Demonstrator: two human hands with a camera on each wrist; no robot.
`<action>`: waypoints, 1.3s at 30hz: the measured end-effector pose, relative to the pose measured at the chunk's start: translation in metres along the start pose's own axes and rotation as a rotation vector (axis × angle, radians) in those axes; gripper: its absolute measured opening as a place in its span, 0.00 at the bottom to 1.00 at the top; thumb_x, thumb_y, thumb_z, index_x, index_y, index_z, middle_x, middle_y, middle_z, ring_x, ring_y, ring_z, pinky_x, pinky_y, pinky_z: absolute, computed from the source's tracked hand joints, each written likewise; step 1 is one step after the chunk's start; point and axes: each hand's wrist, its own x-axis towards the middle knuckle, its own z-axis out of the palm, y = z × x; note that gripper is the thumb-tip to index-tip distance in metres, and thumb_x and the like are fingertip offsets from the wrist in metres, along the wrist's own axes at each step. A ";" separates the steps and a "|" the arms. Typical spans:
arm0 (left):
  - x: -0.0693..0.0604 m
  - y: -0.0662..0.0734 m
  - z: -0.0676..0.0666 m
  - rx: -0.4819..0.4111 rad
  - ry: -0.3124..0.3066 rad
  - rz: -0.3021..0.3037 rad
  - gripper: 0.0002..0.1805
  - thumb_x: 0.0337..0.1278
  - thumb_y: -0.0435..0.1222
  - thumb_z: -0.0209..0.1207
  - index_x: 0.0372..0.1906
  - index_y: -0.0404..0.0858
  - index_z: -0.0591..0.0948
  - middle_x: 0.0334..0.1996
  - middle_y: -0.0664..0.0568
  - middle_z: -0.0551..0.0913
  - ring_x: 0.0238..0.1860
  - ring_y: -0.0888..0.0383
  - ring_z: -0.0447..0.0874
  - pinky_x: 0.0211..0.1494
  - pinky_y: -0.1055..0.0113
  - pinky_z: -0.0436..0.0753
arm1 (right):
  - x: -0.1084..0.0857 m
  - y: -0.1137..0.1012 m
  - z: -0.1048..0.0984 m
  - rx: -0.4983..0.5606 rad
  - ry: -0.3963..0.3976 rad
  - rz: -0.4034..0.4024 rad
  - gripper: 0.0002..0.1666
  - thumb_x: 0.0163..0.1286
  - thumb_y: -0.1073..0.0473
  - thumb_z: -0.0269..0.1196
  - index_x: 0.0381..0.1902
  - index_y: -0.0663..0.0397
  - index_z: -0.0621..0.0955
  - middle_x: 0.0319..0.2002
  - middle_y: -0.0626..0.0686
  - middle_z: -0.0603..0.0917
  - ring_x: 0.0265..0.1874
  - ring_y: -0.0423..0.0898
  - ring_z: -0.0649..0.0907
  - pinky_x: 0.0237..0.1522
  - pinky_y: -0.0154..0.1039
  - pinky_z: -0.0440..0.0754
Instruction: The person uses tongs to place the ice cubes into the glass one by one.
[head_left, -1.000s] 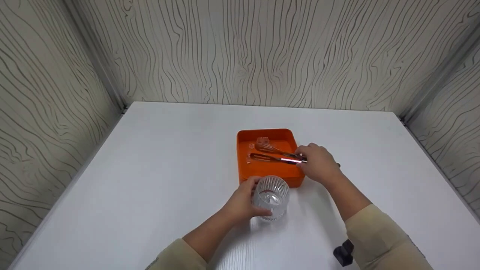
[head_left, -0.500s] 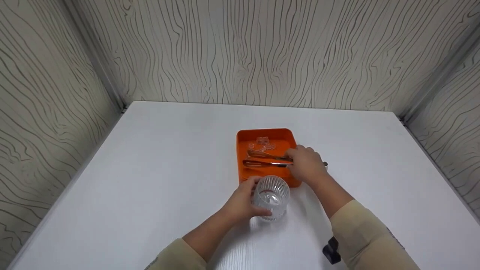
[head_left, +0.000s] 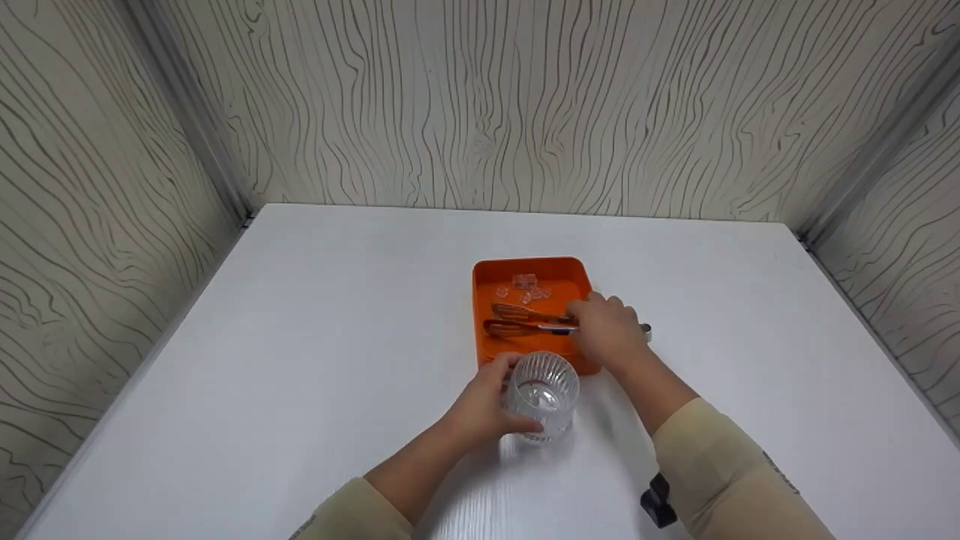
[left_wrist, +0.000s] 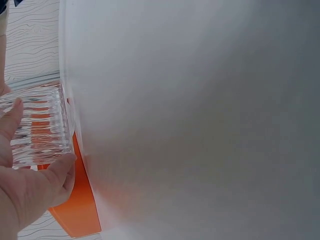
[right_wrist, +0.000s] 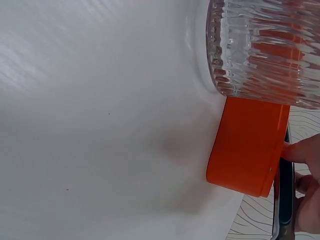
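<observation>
My left hand (head_left: 484, 403) grips a clear ribbed drinking glass (head_left: 551, 401) at its left side, on the white table. The left wrist view shows fingers and thumb spread round the glass (left_wrist: 42, 127). Just behind the glass is a shallow orange tray (head_left: 559, 268). My right hand (head_left: 609, 330), at the tray's right side, holds a pair of metal tongs (head_left: 529, 327). Both tong arms lie apart inside the tray, low near its floor. Several clear cubes (head_left: 525, 281), like ice, sit at the tray's back. Some clear pieces appear at the bottom of the glass.
The white table (head_left: 360, 315) extends on all sides of the tray. Wood-patterned panels (head_left: 480, 105) enclose it at the back and sides. A black device (head_left: 658, 504) sits at my right forearm, beside the sleeve.
My right hand has moved left and slightly down with the tongs, their tips shifting away from the cubes toward the tray's front left. The left hand and glass stay put.
</observation>
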 end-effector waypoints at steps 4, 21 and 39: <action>0.000 -0.001 0.000 -0.001 -0.002 0.009 0.42 0.30 0.42 0.74 0.57 0.56 0.65 0.53 0.61 0.71 0.57 0.56 0.70 0.58 0.54 0.72 | -0.001 -0.001 0.001 0.014 -0.014 0.018 0.13 0.58 0.61 0.62 0.42 0.48 0.78 0.38 0.55 0.74 0.37 0.54 0.70 0.38 0.51 0.72; 0.001 -0.002 0.001 -0.004 0.000 -0.016 0.43 0.28 0.43 0.75 0.56 0.59 0.64 0.53 0.62 0.71 0.57 0.57 0.69 0.58 0.54 0.72 | -0.001 0.002 0.001 0.065 -0.010 0.032 0.11 0.59 0.61 0.63 0.42 0.47 0.79 0.38 0.54 0.75 0.38 0.53 0.70 0.38 0.50 0.72; -0.001 -0.002 0.000 -0.015 -0.003 0.021 0.43 0.29 0.43 0.74 0.57 0.56 0.64 0.53 0.60 0.71 0.56 0.56 0.70 0.59 0.54 0.71 | -0.008 0.024 -0.019 0.078 0.014 -0.007 0.10 0.59 0.63 0.61 0.40 0.47 0.80 0.33 0.53 0.74 0.34 0.53 0.71 0.33 0.45 0.71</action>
